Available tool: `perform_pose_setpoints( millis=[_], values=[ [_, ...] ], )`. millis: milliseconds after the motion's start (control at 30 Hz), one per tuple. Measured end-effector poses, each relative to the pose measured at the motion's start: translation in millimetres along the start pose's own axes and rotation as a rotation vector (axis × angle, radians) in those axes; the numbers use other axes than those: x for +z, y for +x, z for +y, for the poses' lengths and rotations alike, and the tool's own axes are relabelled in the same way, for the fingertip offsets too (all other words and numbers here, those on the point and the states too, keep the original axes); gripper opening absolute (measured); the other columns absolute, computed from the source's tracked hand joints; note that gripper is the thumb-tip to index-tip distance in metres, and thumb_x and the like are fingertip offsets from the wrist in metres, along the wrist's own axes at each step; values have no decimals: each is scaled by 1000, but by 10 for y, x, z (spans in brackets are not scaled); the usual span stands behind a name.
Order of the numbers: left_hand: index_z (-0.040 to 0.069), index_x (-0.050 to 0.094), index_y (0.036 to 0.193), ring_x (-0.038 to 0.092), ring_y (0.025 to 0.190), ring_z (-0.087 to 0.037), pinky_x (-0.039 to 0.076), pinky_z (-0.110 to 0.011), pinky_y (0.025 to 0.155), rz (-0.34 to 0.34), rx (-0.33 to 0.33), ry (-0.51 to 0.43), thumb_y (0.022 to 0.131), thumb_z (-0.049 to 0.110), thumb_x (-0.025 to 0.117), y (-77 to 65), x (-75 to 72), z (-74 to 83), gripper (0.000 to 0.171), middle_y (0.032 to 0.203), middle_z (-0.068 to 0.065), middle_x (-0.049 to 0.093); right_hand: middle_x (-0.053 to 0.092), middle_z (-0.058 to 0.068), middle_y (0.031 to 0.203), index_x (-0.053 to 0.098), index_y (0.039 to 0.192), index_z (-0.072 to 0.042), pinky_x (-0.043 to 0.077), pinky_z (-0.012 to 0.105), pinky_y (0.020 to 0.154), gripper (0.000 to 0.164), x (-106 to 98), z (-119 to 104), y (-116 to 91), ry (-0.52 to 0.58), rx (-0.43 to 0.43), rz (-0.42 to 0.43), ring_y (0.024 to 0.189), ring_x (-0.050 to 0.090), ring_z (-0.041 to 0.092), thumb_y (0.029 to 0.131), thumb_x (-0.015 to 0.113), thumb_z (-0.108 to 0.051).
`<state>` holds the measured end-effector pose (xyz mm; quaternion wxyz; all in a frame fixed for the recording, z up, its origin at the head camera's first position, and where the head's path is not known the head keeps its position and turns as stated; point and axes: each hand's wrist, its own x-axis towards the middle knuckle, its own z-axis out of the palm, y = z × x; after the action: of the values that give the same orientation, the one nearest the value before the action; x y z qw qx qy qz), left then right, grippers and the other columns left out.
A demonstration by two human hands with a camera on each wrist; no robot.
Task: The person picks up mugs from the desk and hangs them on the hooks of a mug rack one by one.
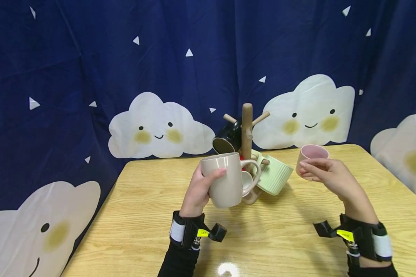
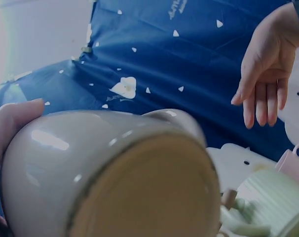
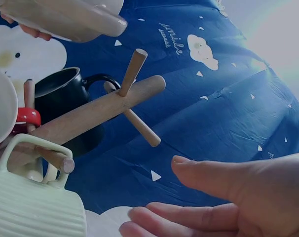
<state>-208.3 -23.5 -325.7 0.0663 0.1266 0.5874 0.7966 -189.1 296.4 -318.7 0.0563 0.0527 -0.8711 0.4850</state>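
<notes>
My left hand (image 1: 195,192) grips a beige mug (image 1: 223,184) by its body, raised in front of a wooden mug rack (image 1: 247,119). The mug's handle points right toward the rack, and its unglazed base (image 2: 154,192) faces the left wrist camera. My right hand (image 1: 332,176) is held in the air right of the rack, fingers loosely extended with nothing between them. It overlaps a pink mug (image 1: 314,151) in the head view; the left wrist view has the hand well apart from that mug. Bare upper pegs (image 3: 142,127) show on the rack in the right wrist view.
On the rack hang a black mug (image 1: 227,137) at upper left and a ribbed light green mug (image 1: 274,175) at lower right. A mug with a red handle (image 3: 28,116) and white inside is partly hidden. A dark blue curtain (image 1: 194,23) stands behind the wooden table (image 1: 142,231).
</notes>
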Motion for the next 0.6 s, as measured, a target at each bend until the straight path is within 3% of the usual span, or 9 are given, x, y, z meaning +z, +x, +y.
perform_pose_setpoints(
  millis=[167,300,467,600],
  values=[
    [8,34,131,47,111,-27,37,-46,94,24,-13,-143,78,22,62,13,53,-36,61,124,-13,43,67,-15,84,51,118,16,51,14,69,47,2,-6,-5,-6,-8,-25,77,62,-7,95,50,-25],
    [10,32,134,42,115,-24,29,-47,101,24,-2,-338,81,27,60,26,141,-77,63,125,-9,42,67,-11,85,51,119,15,52,16,71,48,12,-18,0,-16,5,-32,78,62,-6,95,50,-27],
    [16,32,135,43,113,-20,25,-44,104,70,-6,-582,84,32,56,83,317,-43,59,123,-5,44,70,2,90,54,118,12,51,15,70,47,30,-27,7,-61,3,-38,77,62,-5,94,51,-28],
    [17,37,133,46,112,-20,25,-44,105,144,-18,-657,85,30,54,190,501,15,52,122,-5,47,70,10,94,56,118,9,50,15,69,45,26,-25,0,-114,-2,-47,78,62,-6,94,51,-29]
  ],
)
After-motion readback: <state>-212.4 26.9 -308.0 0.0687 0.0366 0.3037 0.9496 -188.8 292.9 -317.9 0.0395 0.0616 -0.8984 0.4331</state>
